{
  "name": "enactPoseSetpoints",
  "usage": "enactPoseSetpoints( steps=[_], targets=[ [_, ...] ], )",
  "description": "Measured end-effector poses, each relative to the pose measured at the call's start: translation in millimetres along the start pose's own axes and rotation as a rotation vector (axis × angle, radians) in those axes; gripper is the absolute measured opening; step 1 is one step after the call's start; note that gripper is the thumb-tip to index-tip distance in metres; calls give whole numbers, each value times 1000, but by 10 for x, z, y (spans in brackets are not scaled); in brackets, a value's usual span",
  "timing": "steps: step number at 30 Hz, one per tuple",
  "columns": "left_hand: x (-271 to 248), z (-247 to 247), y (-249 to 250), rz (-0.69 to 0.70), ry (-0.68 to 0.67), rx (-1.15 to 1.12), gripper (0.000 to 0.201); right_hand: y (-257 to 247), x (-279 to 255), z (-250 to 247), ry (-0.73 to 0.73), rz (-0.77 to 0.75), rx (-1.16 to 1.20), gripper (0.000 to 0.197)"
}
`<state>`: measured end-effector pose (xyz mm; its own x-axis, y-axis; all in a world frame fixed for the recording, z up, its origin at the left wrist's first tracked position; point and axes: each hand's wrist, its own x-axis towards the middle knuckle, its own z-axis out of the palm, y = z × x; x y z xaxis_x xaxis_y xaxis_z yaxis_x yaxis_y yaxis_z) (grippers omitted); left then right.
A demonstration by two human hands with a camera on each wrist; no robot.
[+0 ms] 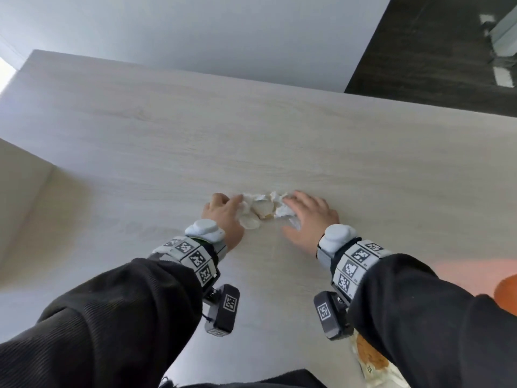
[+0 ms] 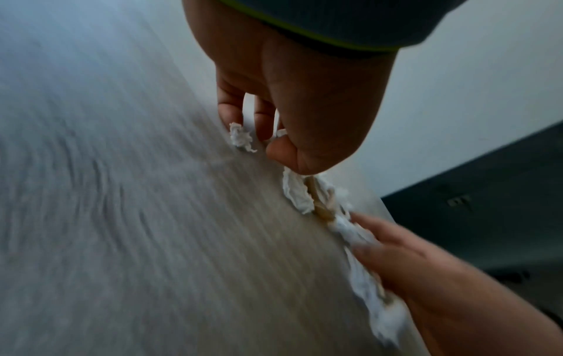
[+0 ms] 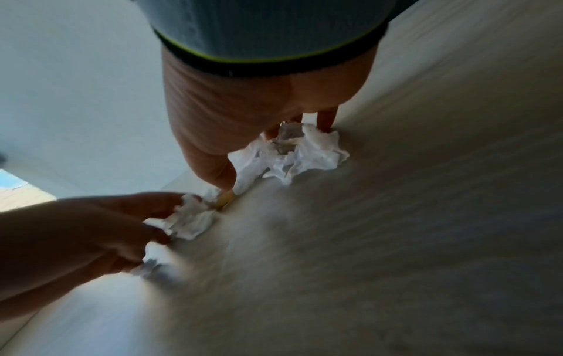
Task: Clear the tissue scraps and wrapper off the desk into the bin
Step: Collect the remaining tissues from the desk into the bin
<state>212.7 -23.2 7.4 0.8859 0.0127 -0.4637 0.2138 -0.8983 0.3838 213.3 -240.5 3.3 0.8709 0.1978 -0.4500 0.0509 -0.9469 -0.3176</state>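
A small heap of white tissue scraps (image 1: 282, 210) lies mid-desk on the pale wood desk (image 1: 251, 135), with a tan piece (image 1: 263, 212) and crinkled clear wrapper (image 3: 252, 159) among it. My left hand (image 1: 232, 207) is at the heap's left end, fingers curled down and pinching scraps (image 3: 192, 221); one small scrap (image 2: 240, 138) sits at its fingertips. My right hand (image 1: 300, 212) lies over the heap's right end with straight fingers (image 2: 381, 238) pressing on the tissue (image 3: 317, 149), thumb tip on the desk. No bin is in view.
The desk's far edge meets a white wall (image 1: 195, 32); dark floor (image 1: 433, 51) shows at the far right. An orange object (image 1: 506, 295) sits at the right edge. A printed packet (image 1: 369, 359) lies near the front edge under my right forearm.
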Motion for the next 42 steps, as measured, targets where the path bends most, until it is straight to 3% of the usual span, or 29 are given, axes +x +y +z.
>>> enactPoseSetpoints(
  steps=[4, 7, 11, 14, 18, 20, 24, 27, 31, 32, 35, 37, 39, 42],
  targets=[
    [-125, 144, 47, 116, -116, -25, 69, -90, -121, 120, -59, -104, 2, 65],
    [-197, 91, -70, 124, -33, -187, 60, -24, -233, 118, -55, -169, 120, 57],
    [-216, -135, -470, 24, 151, -253, 54, 186, -356, 28, 182, -44, 339, 39],
    [-181, -220, -788, -70, 163, -185, 47, 361, -372, 50, 214, 60, 400, 34],
    [-215, -214, -941, -112, 110, -149, 33, 418, -445, 132, 146, 110, 411, 28],
    [-257, -182, -928, -198, 54, -195, 37, 389, -511, 183, 122, 122, 400, 27],
    [-369, -63, -801, -227, -86, -493, 50, 278, -652, 242, 49, 108, 474, 35],
    [-445, -52, -738, -187, -54, -651, 50, 254, -738, 277, 39, 132, 629, 39],
    [-474, -51, -722, -72, 44, -395, 50, 240, -758, 181, 218, 168, 599, 31],
    [-473, -38, -675, -24, 28, -300, 55, 227, -740, 149, 223, 160, 557, 40],
    [-431, -11, -442, 69, -45, -108, 72, 139, -645, 70, 93, 104, 432, 81],
    [-372, -9, -269, 99, -126, 7, 82, 70, -580, 52, 5, 59, 342, 97],
    [-335, -14, -101, 135, -201, 98, 90, -3, -525, 46, -30, 31, 290, 98],
    [-298, 16, 71, 203, -224, 167, 91, -70, -490, 82, -28, 51, 275, 84]
  ],
)
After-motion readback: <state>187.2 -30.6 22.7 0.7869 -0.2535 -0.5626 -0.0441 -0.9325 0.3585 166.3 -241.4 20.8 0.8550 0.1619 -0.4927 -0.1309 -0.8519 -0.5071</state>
